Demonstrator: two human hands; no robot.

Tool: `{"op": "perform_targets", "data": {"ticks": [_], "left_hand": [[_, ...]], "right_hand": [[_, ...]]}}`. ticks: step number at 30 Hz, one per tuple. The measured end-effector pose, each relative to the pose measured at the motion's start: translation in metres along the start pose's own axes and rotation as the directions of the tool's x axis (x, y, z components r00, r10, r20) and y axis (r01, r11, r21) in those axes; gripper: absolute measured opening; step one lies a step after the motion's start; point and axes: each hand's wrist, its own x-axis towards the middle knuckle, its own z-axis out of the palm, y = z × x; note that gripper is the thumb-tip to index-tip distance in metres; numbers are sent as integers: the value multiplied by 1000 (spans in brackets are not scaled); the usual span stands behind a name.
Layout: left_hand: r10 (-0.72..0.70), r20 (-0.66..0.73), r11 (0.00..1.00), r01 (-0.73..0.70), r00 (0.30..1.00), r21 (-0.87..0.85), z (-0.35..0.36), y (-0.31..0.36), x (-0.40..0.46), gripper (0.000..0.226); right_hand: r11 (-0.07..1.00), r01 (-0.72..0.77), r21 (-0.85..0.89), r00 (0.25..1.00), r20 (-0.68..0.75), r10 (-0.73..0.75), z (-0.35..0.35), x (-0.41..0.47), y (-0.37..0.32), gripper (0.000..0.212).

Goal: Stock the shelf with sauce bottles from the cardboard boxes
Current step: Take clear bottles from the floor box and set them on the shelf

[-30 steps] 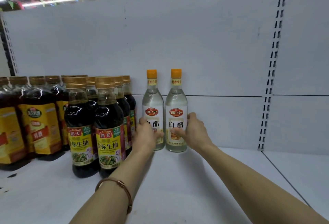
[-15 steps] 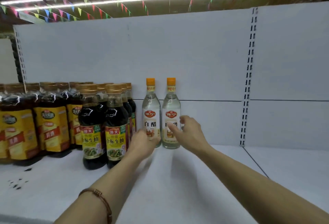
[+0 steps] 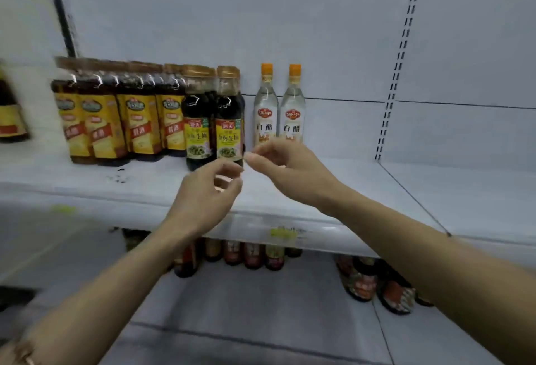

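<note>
While two clear vinegar bottles [image 3: 279, 105] are standing far on the shelf [image 3: 362, 190] with bare space stretching right, the left hand [image 3: 203, 193] and right hand [image 3: 287, 167] are hovering empty, fingers loosely curled.

Glossy clear vinegar bottles [image 3: 278, 109] with paper labels stand on matt white shelf [image 3: 348, 179].

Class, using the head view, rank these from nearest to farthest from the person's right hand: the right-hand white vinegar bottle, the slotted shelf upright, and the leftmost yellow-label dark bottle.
From the right hand:
1. Right-hand white vinegar bottle, just behind it.
2. Slotted shelf upright, off to its right.
3. Leftmost yellow-label dark bottle, far left.
</note>
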Motion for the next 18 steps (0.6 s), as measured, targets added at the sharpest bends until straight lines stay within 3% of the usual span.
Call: {"op": "perform_targets", "data": {"ticks": [4,9,14,18], "left_hand": [[-94,-105,995,96,990,16,-34,-9,-66,12],[-272,-164,941,298,948,162,-58,-21,-162,12],[-426,-229,833,479,875,278,-98,-24,-247,15],[-467,-289,783,543,836,304,-132,-25,-293,11]], "right_hand": [[992,111,59,978,170,-120,31,-28,-27,23],[961,194,197,881,397,-259,79,-74,-41,20],[931,157,329,792,522,-317,146,-115,-57,4],[927,144,346,744,580,-332,184,-132,-80,20]]}}
